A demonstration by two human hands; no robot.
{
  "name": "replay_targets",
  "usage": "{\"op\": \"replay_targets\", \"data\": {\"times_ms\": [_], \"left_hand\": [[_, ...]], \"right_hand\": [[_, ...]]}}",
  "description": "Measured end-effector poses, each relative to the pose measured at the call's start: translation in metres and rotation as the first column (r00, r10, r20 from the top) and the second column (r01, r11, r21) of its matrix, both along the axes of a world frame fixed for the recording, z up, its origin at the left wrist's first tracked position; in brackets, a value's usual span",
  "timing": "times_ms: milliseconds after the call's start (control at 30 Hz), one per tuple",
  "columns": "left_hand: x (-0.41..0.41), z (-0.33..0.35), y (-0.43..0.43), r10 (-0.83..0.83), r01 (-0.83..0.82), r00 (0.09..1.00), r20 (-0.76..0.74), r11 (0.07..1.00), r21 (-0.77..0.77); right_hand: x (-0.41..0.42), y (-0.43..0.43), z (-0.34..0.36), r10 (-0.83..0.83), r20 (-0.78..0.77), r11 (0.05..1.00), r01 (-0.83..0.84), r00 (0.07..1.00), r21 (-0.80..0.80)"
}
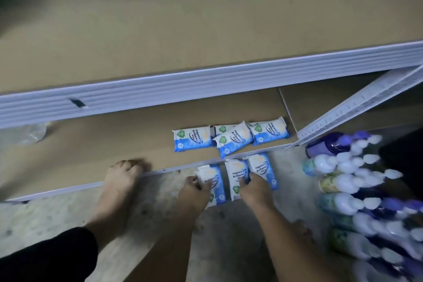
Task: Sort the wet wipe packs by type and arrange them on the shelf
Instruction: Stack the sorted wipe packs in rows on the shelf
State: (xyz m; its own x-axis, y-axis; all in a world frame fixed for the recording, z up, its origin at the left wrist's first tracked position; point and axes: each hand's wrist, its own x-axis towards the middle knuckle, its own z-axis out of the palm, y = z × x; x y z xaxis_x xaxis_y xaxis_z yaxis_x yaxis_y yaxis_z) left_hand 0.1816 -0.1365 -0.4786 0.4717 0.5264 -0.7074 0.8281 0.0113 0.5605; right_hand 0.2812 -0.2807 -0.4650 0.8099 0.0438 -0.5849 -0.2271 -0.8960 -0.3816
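Three blue-and-white antibacterial wipe packs lie side by side on the floor at the bottom shelf's front edge: a left pack [211, 178], a middle pack [235, 174] and a right pack [262, 167]. My left hand [193, 191] grips the left pack by its near left side. My right hand [254, 188] has its fingers curled over the near end of the middle pack, beside the right pack. Several more packs of the same kind [231, 138] lie on the brown bottom shelf [114, 146], one resting on top of the others.
A wide brown upper shelf [183, 30] with a white front rail overhangs the bottom one. Many white-capped bottles [357, 192] crowd the floor at the right. My bare left foot [121, 181] touches the shelf edge. A clear plastic bag [29, 133] sits far left.
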Motion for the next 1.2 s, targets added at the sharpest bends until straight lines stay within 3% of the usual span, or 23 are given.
{"op": "replay_targets", "data": {"times_ms": [200,367,667,933,1200], "left_hand": [[0.013,-0.025,0.001,-0.026,0.027,0.999,-0.032,0.999,0.037],[0.017,-0.036,-0.011,-0.085,0.079,0.996,0.030,0.982,0.171],[0.013,-0.035,-0.010,-0.016,0.015,1.000,0.019,0.999,0.030],[-0.017,-0.021,-0.012,0.097,-0.087,0.979,0.178,0.994,-0.063],[-0.051,0.021,-0.010,0.222,-0.187,0.943,0.247,0.970,-0.158]], "right_hand": [[-0.001,0.014,-0.006,0.071,0.058,0.989,-0.063,0.996,-0.132],[0.000,0.020,-0.009,0.032,0.002,0.996,-0.031,1.000,-0.089],[0.004,0.014,-0.017,-0.071,-0.085,0.994,0.077,0.994,0.080],[-0.008,0.001,-0.009,-0.124,-0.211,0.976,0.158,0.970,0.151],[-0.045,-0.008,0.030,-0.213,-0.248,0.926,0.277,0.945,0.258]]}}
